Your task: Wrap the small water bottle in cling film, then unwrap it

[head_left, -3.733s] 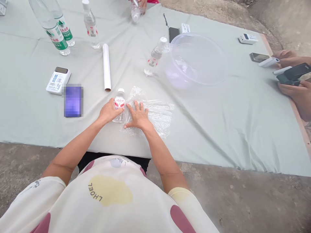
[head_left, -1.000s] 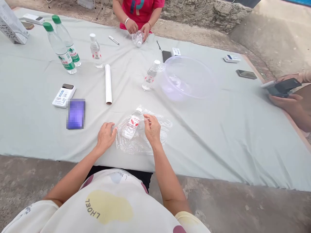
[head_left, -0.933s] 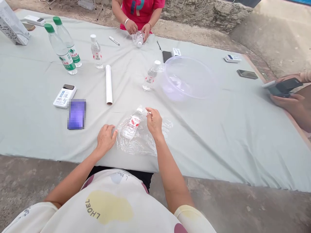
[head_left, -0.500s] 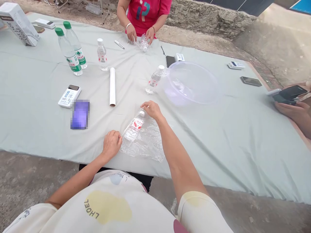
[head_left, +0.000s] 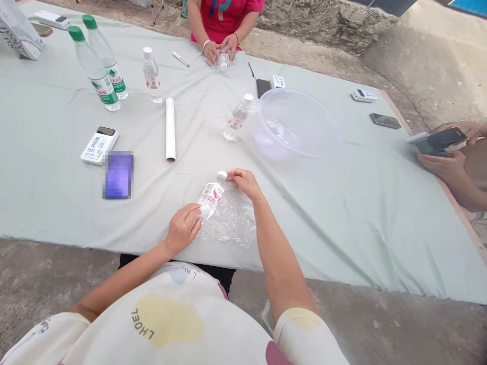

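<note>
A small clear water bottle [head_left: 212, 193] with a white cap and a red-and-white label lies tilted on a crumpled sheet of clear plastic film [head_left: 232, 223] near the table's front edge. My left hand [head_left: 184, 228] is closed at the bottle's base, its fingertips on the lower end; film between them is hard to make out. Beside the cap, my right hand [head_left: 245, 182] pinches thumb and fingers together at the film's upper edge. Most of the film spreads out to the right of the bottle, below my right hand.
Beyond lie a white film roll [head_left: 170, 129], a wrapped bottle [head_left: 236, 119] and a translucent basin [head_left: 297, 149]. At left stand green-capped bottles [head_left: 102, 91], a small bottle [head_left: 152, 81] and a white power bank [head_left: 99, 146]. A co-worker's hands [head_left: 220, 49] handle another bottle; another person holds a phone [head_left: 441, 141].
My left hand has moved right, from the film's left edge onto the bottle's base. The film's left edge has come in to the bottle. My right hand has shifted slightly right and down.
</note>
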{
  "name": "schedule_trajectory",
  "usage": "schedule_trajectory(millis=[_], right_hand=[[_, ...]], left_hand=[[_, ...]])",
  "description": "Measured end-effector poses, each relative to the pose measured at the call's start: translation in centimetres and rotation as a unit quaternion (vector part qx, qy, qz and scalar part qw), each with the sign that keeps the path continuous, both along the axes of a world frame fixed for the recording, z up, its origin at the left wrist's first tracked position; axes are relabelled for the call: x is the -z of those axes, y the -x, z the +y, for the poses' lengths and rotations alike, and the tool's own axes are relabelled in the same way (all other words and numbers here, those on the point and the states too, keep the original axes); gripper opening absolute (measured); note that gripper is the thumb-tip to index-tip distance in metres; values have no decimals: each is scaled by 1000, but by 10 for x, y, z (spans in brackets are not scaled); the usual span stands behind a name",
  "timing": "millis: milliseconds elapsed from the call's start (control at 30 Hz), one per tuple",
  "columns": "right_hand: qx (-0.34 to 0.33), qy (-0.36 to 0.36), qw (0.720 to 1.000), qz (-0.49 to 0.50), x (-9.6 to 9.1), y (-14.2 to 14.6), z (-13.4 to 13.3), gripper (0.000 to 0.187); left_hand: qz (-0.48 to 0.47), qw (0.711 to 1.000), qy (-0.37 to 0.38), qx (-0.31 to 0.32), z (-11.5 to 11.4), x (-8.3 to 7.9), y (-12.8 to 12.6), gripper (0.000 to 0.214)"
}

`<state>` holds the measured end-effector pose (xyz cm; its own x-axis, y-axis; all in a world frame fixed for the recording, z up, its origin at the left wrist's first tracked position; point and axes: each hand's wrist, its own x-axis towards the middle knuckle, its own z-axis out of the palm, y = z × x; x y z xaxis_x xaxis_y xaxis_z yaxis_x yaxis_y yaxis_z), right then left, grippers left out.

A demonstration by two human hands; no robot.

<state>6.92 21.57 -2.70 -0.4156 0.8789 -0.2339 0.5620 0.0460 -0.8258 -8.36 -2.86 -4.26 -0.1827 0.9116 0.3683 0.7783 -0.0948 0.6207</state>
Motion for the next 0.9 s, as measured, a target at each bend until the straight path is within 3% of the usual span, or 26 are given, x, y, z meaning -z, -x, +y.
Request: schedule_trajectory(millis=[100,167,300,367,467,600,733,900], right_hand=[[49,-37,998,-17,-13,-4,3,41],[64,-99,993,-13,-21,-2,1,39],[-2,-191,979,-70,-22,5,-20,33],[-11,-181,977,-110,-16,7,-34,33],[33,-171,979,-110,-8,6,-48,42],[70,-134,982,-112,-9,-2,-50,49],[79,-95,989,-83,-9,-26,-47,41],[127,-149,978,-73,-12,-62,-61,46]], left_hand=[[67,996,-28,55,2,3,-7,19],[101,989,-48,95,3,5,-14,20],[153,976,-49,147,3,6,-26,18],[177,973,-30,147,2,5,-30,16],[199,965,-27,169,3,2,-33,16],[222,948,-36,223,8,-4,-46,13],[256,917,-16,304,17,-9,-70,18],[252,881,-19,400,30,-3,-109,38]])
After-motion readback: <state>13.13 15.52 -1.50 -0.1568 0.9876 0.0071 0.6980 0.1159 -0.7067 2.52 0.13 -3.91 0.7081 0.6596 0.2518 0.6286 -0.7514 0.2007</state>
